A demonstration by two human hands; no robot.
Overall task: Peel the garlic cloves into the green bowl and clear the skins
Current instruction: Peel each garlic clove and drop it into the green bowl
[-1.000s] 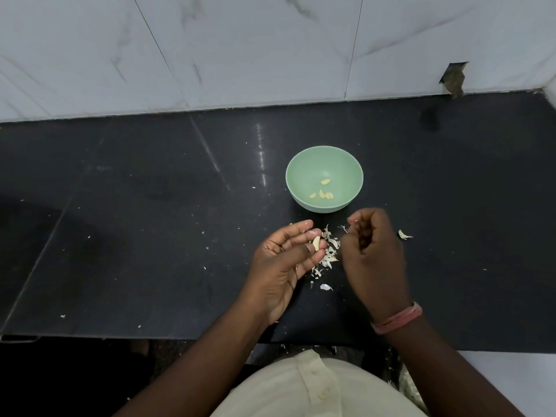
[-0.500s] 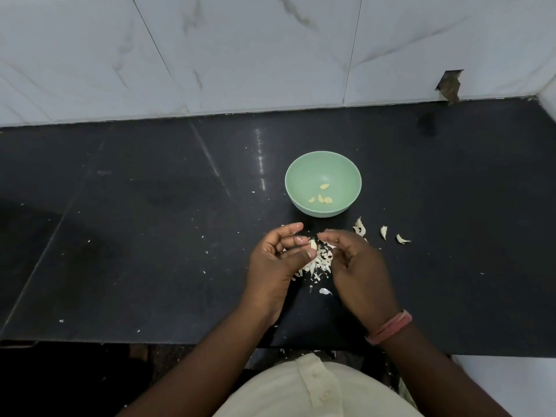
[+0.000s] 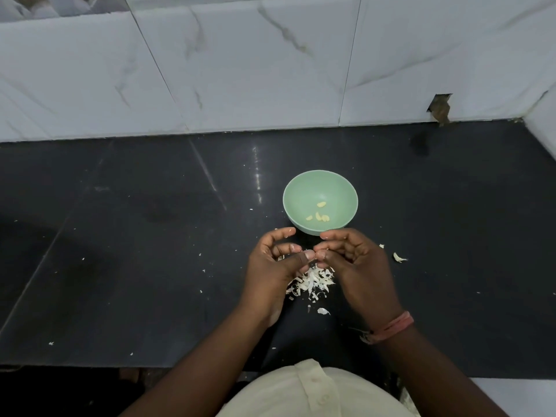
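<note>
The green bowl [image 3: 320, 188] stands on the black counter and holds several peeled cloves [image 3: 321, 217]. Just in front of it my left hand [image 3: 275, 266] and my right hand [image 3: 355, 266] meet, thumbs and fingertips pressed together around a garlic clove that is almost wholly hidden between them. Below the hands lies a heap of white garlic skins [image 3: 313, 281]. A loose piece of garlic or skin [image 3: 398, 257] lies to the right of my right hand.
The black counter [image 3: 135, 251] runs wide to both sides, dotted with tiny skin flecks. A white marble-tiled wall [image 3: 270, 70] stands behind it, with a broken hole [image 3: 440, 107] at the right. The counter's front edge is near my body.
My right hand swung in from the right and closed against my left hand over the skin heap. The view tilted up, showing more wall.
</note>
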